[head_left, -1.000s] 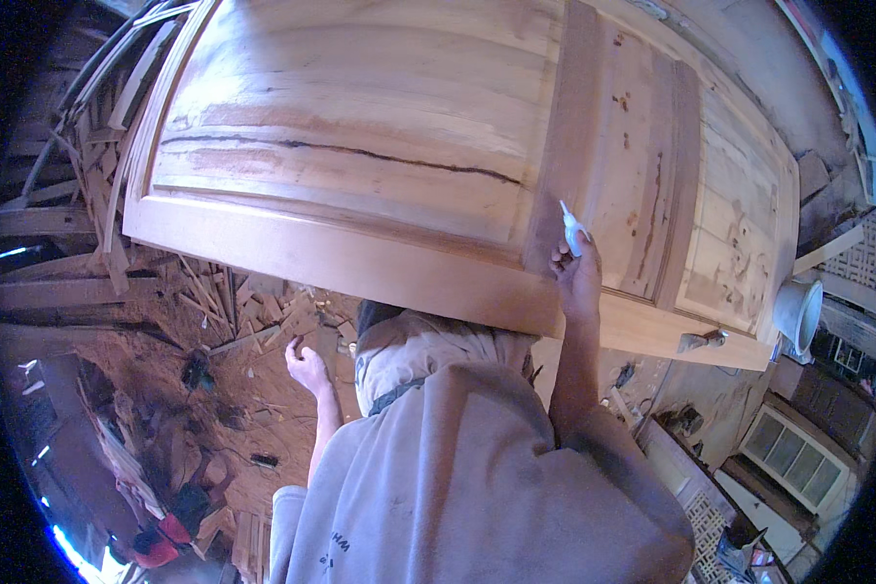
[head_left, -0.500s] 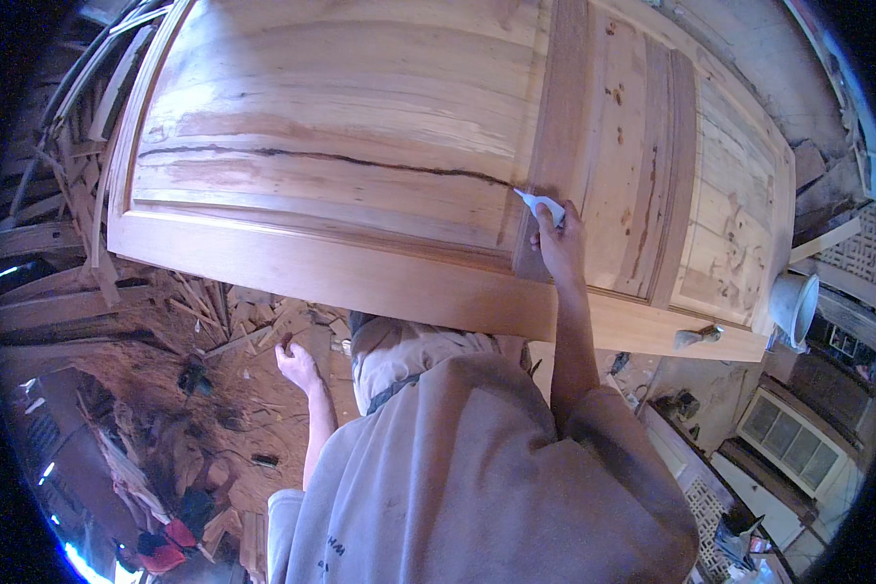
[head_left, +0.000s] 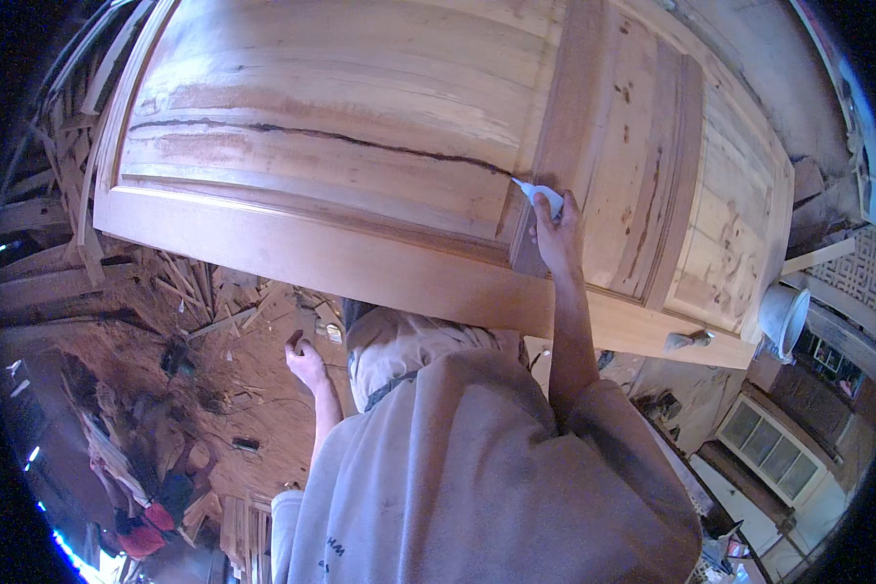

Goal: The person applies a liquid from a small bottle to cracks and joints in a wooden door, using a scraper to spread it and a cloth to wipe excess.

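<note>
A small white squeeze bottle (head_left: 545, 198) with a narrow pointed nozzle is gripped in my right hand (head_left: 558, 237). Its tip rests at or just over the right end of a long dark crack (head_left: 360, 142) in the panel of a wooden door (head_left: 292, 73). The crack runs across the panel to its left side. Below the door's near edge, my left hand (head_left: 307, 361) hangs at my side, fingers loosely bent and somewhat apart. Nothing shows in it.
A brush (head_left: 689, 340) lies on the door's near rail. Beside the door's right end is a pale bucket (head_left: 784, 321). Wood offcuts (head_left: 200, 292) and sawdust cover the floor at left. Another person in red (head_left: 146, 530) is at lower left. A framed window sash (head_left: 771, 450) leans at right.
The nozzle tip stays by the crack's right end, with my right hand still round the bottle. My left hand has shifted slightly right, and its fingers look looser. The whole view has turned a little.
</note>
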The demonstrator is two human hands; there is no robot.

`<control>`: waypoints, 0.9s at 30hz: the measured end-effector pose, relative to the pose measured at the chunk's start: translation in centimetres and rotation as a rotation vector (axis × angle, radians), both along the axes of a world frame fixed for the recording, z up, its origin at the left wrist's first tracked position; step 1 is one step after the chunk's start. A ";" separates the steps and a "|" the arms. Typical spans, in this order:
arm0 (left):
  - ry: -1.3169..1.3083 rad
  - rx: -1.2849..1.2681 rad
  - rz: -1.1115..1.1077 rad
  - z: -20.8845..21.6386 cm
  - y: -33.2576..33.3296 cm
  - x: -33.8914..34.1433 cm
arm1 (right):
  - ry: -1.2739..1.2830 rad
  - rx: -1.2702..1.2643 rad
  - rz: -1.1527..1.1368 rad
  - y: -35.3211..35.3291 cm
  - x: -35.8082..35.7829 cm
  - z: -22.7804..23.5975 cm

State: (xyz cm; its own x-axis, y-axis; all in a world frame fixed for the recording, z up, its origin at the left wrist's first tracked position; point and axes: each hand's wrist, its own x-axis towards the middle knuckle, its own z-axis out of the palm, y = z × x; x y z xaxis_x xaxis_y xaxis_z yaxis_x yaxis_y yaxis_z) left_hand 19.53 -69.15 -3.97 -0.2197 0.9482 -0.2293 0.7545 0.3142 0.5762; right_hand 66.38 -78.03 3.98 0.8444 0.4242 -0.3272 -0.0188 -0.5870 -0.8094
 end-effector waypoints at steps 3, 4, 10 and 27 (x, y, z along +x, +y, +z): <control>-0.020 0.027 0.007 -0.6 0.0 -0.5 | -0.001 0.006 0.005 0.0 0.3 -0.1; -0.032 0.040 0.011 -0.8 0.0 -0.8 | -0.015 -0.002 -0.001 0.0 0.2 -0.2; -0.052 -0.003 0.046 -0.4 0.7 -0.1 | -0.033 -0.011 -0.011 0.0 0.3 0.4; -0.122 0.011 0.065 -0.4 -0.1 0.5 | -0.069 0.014 0.001 -0.3 0.2 1.1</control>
State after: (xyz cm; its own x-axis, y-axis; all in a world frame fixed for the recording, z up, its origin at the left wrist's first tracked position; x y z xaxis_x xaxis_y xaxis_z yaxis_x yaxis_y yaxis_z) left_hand 20.06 -69.23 -4.32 -0.2520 0.9355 -0.2475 0.6568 0.3532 0.6663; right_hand 66.61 -78.37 5.12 0.8644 0.4289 -0.2623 0.0375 -0.5753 -0.8171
